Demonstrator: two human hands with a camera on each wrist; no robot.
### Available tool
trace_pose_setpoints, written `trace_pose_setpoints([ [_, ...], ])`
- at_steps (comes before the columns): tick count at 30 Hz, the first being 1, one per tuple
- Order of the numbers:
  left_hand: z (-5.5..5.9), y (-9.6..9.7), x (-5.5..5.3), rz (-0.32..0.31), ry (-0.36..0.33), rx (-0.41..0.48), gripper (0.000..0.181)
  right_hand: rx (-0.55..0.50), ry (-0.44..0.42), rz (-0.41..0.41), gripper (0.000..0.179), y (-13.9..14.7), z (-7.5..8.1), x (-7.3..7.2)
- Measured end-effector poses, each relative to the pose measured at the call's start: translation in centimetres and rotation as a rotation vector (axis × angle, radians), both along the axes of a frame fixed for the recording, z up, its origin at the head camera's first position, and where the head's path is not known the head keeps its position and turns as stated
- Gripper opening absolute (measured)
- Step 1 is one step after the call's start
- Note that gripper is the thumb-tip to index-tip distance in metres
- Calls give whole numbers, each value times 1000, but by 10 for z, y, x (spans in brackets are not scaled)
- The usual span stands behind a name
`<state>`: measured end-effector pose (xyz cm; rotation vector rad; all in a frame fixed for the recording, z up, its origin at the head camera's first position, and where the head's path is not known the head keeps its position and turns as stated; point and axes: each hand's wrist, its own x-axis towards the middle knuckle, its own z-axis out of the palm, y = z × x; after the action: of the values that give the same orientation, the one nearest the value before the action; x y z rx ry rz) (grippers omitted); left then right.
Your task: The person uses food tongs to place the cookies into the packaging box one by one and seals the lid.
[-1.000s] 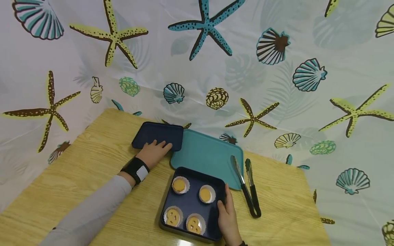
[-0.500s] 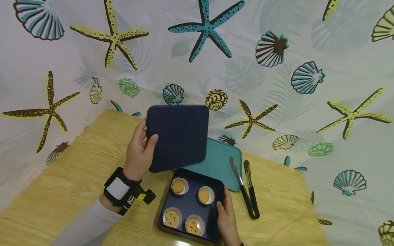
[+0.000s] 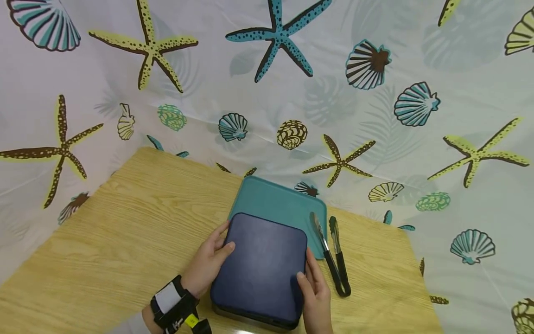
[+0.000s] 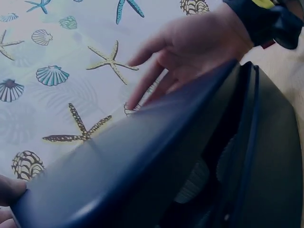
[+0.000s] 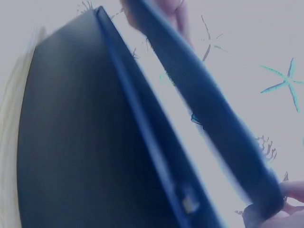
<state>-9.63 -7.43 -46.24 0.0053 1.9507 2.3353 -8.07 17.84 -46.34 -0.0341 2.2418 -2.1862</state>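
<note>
The navy lid (image 3: 263, 266) lies over the navy square box (image 3: 250, 319) and hides most of its inside in the head view. My left hand (image 3: 206, 264) grips the lid's left edge, thumb on top. At the right edge, my right hand (image 3: 314, 292) holds the lid with its thumb over the rim and its fingers along the side. Both wrist views show a gap between lid and box. Through it, in the left wrist view, a pleated paper cup (image 4: 194, 183) shows inside the box.
A teal tray (image 3: 275, 199) lies behind the box, partly covered by it. Metal tongs with black handles (image 3: 340, 269) rest at the right, one arm over the tray's edge. A shell-and-starfish cloth (image 3: 267, 102) hangs behind the wooden table (image 3: 167, 199).
My left hand has picked the lid up from the back left and brought it over the box, hiding the cookies in paper cups. The right hand has moved from the box's side to the lid's edge.
</note>
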Motion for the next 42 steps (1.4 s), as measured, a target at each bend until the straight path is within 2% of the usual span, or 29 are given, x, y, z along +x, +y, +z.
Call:
trace_pose_setpoints([
  [2,-3,5,3,14,37,-47,63,33,-5,-12,71,-4,3,2],
  [7,-12,15,8,-19,190,-311,71,217,0,-97,74,-7,-1,7],
  [9,-17,17,8,-32,200,-395,73,268,-12,-115,73,-5,-5,8],
  [11,-22,18,7,-64,180,-439,74,302,-34,-118,73,-5,-12,7],
  [15,-30,18,5,-117,118,-447,75,385,-45,-113,74,-4,-25,7],
  [20,-35,14,3,-125,72,-415,74,491,12,-93,74,-8,-34,7],
  [23,-35,10,1,-128,93,-397,73,562,35,-48,76,-9,-35,6],
  [30,-37,5,-5,-177,177,-404,69,734,34,100,80,-4,-33,4],
  [35,-39,4,-7,-183,210,-448,68,835,49,119,84,-2,-30,5],
  [39,-41,4,-9,-198,201,-430,68,845,66,129,85,2,-31,4],
  [42,-42,3,-11,-201,202,-400,68,780,75,166,86,8,-34,2],
])
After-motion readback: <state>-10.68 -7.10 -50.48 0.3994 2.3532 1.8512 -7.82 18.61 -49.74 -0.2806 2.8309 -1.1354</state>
